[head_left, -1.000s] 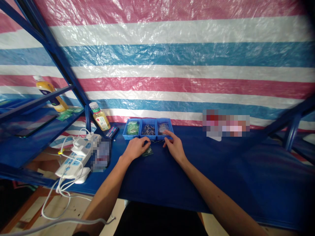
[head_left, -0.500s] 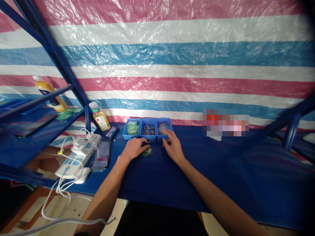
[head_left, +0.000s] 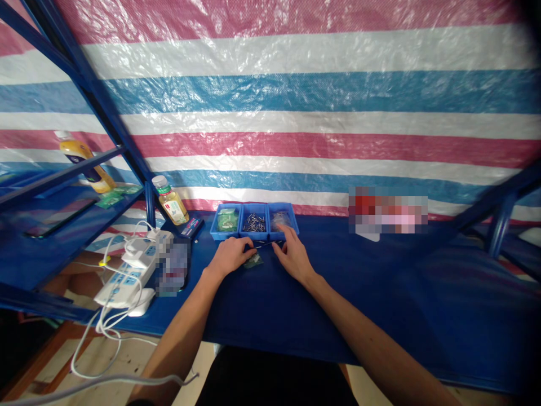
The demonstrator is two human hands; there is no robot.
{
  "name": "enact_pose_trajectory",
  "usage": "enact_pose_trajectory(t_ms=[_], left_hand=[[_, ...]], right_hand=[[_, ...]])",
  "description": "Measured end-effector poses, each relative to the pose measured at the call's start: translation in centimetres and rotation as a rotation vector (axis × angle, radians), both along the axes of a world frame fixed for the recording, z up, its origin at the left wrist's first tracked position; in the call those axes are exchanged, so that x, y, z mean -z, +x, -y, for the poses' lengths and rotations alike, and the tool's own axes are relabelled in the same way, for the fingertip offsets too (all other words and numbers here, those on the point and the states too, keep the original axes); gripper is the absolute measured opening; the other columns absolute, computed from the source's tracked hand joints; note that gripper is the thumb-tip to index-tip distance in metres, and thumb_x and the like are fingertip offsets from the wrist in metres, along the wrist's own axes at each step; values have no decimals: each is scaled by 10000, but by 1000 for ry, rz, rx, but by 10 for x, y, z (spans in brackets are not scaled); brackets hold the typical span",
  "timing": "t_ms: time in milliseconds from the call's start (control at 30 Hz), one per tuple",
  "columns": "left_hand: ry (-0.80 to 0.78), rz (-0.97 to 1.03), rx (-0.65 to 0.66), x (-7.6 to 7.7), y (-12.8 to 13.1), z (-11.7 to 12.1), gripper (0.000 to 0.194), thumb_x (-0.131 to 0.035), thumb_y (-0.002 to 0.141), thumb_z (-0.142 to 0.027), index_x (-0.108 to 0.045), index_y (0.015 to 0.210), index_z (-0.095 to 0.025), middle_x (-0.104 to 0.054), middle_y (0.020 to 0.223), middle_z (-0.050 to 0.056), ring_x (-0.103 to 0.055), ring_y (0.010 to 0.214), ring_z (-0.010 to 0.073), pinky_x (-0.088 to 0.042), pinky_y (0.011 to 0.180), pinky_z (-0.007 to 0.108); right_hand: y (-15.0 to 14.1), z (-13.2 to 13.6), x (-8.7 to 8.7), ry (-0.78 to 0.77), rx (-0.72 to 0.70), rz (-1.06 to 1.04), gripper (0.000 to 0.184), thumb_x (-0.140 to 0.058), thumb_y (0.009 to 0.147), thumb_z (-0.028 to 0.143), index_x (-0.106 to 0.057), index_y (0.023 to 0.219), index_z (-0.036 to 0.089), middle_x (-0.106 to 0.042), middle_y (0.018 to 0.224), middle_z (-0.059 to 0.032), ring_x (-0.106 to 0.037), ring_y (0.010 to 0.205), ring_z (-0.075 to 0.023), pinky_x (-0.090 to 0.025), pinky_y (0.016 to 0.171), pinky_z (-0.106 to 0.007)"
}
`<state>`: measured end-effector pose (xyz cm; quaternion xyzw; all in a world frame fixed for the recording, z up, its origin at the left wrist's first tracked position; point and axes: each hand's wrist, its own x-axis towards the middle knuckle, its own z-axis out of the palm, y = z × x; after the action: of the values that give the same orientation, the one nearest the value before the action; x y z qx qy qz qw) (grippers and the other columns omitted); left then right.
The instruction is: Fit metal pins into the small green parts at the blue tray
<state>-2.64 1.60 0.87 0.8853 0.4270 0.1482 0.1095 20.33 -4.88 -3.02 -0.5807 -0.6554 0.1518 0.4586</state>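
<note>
Three small blue bins stand in a row at the back of the blue table: the left holds green packets, the middle small metal pins, the right clear bits. Just in front of them, my left hand rests curled on the table, fingertips beside a small green packet. My right hand lies close to the right bin, fingers bent toward a thin metal pin between the two hands. What the fingertips pinch is too small to see.
A yellow drink bottle and a dark flat pack stand left of the bins. White power strips with cables hang off the left edge. A blue shelf frame holds another bottle. A striped tarp backs the table.
My right hand has slid a little left and toward me, away from the right bin and closer to the left hand. The left hand has barely moved.
</note>
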Motion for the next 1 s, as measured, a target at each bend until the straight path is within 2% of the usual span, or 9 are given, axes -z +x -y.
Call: enact_pose_trajectory(t_ms=[133,267,400,533,633,733,900,1000], left_hand=[[2,-2,-16,0,0,1,249,-671,944,-494,-714,1051,-273,-675,739,10,-633,686,200,-373,627,264],[-16,-11,10,-1,0,1,223,-652,961,-474,-727,990,-266,-712,791,20,-638,693,197,-367,629,267],[-22,-20,34,-3,1,2,219,-635,973,-452,-740,976,-261,-734,817,26,-647,714,198,-360,632,270],[-32,-28,45,-4,2,3,237,-626,974,-450,-742,933,-248,-728,783,24,-624,660,184,-310,587,278],[-50,-41,55,-6,3,4,213,-639,964,-420,-743,903,-245,-723,765,19,-599,625,173,-278,569,281],[-67,-35,77,-7,4,5,214,-638,965,-409,-750,887,-244,-711,739,13,-584,607,165,-263,563,284],[-48,42,126,-10,5,7,473,-485,1048,-496,-720,762,-201,-700,710,35,-607,647,166,-306,606,285],[-42,116,171,-13,5,7,550,-379,1086,-504,-723,796,-187,-721,764,42,-629,707,165,-343,663,276]], right_hand=[[-2,4,-7,63,6,-11,408,-552,981,307,-570,1387,266,-577,1398,-114,-593,601,-133,-572,731,-368],[-5,8,-10,75,-169,108,203,-514,1027,315,-688,1116,263,-686,1038,-54,-604,669,-164,-517,705,-325],[-8,11,-10,33,-357,282,157,-607,1009,376,-706,1042,259,-681,931,-29,-625,733,-175,-481,695,-302],[-10,11,-8,6,-447,382,254,-733,931,458,-724,1098,267,-681,911,-20,-642,762,-187,-468,686,-292],[-10,10,-6,-4,-442,397,256,-755,918,444,-736,1110,275,-683,906,-18,-644,764,-187,-464,682,-284],[-9,9,-5,6,-426,406,163,-701,966,371,-750,1088,274,-684,912,-25,-643,759,-181,-463,687,-279],[-10,10,-6,48,-422,344,177,-582,1030,304,-754,1061,277,-691,958,-40,-651,814,-187,-470,734,-290],[-10,10,-9,61,-379,229,191,-541,1043,290,-727,1032,245,-684,956,-46,-634,822,-186,-467,756,-300]])
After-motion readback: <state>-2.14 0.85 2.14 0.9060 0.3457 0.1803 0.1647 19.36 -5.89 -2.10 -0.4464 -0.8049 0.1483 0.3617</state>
